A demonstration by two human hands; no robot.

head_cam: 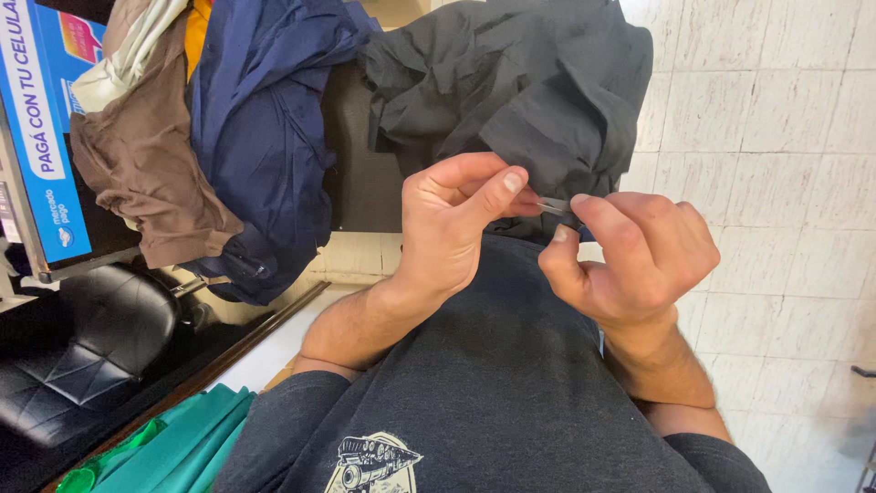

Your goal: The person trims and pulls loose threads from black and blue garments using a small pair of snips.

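Note:
My left hand (pixel 452 224) and my right hand (pixel 634 256) meet in front of my chest, fingertips almost touching. Between them is a small thin pale sliver (pixel 553 206), perhaps a needle or a thread end; it is too small to tell. My right thumb and forefinger pinch one end of it. My left thumb and fingers close toward the other end. Just behind both hands a dark grey garment (pixel 529 82) lies crumpled, with its lower edge at my fingertips.
A navy garment (pixel 265 137) and a brown one (pixel 146 164) are heaped to the left of the grey one. A blue printed sign (pixel 46 137) stands at far left above a black padded seat (pixel 82 338). Green cloth (pixel 173 447) lies at bottom left. Pale tiled floor (pixel 776 137) fills the right.

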